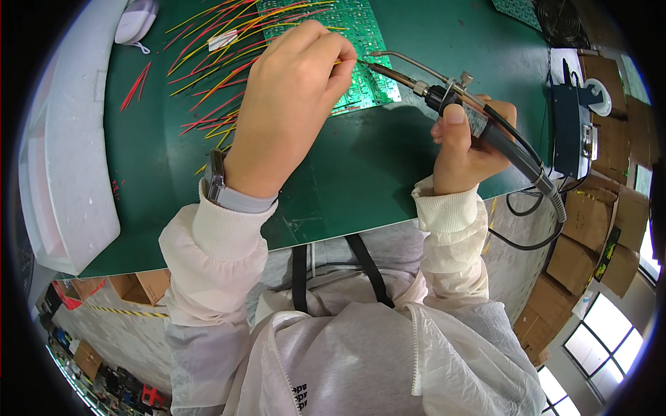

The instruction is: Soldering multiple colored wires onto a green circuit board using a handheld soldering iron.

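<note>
A green circuit board panel (374, 87) lies on the green mat at the far middle. Many red and yellow wires (201, 62) fan out leftward from it. Above the board, my left hand (298, 76) is closed in a pinch on a yellow wire (338, 63) whose end points right. My right hand (472, 142) is wrapped round a soldering iron (444, 97) with a thin metal feed tube (416, 64) fixed along it. The iron's tip and the tube's end meet close to the wire end over the board. Fingers hide part of the wire.
Loose red wires (136, 87) lie at the left, near a small pale case (137, 22). A white foam tray (76, 159) borders the mat's left side. On the right stands a dark blue box (570, 128), with the iron's black cable (548, 239) looping below the table edge.
</note>
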The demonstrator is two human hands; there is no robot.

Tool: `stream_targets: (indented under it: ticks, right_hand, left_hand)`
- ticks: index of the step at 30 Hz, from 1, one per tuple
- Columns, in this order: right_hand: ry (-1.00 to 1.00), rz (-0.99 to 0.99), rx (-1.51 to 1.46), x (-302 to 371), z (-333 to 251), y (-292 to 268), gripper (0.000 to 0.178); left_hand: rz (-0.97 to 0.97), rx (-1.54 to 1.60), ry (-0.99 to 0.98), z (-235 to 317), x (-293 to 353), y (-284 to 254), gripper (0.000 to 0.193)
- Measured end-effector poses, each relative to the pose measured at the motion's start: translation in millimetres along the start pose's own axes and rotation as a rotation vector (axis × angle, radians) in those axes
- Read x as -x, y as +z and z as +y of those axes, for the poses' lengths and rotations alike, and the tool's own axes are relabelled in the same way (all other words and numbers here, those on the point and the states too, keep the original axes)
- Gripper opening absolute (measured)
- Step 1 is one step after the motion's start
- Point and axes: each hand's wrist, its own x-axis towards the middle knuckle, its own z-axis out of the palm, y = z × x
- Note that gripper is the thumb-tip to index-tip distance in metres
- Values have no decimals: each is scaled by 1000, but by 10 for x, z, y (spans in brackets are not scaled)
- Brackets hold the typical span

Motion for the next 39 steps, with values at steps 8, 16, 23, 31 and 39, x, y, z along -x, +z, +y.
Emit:
stream_targets:
  ticks: [8, 16, 23, 31, 39]
  right_hand:
    - [-163, 87, 22, -62, 2, 18, 22]
    - [-37, 217, -28, -155, -50, 89, 20]
    - [51, 225, -157, -210, 30, 90, 21]
    - [287, 281, -596, -297, 248, -56, 21]
    - [286, 291, -566, -274, 158, -20, 15]
  left_hand:
    - [-1, 4, -2, 22, 14, 14, 10]
    - [-44, -88, 66, 20, 3, -49, 16]
    - [-137, -222, 89, 164, 55, -181, 50]
    - [-83, -216, 103, 271, 61, -774, 48]
    - [453, -743, -87, -1331, -327, -3031, 18]
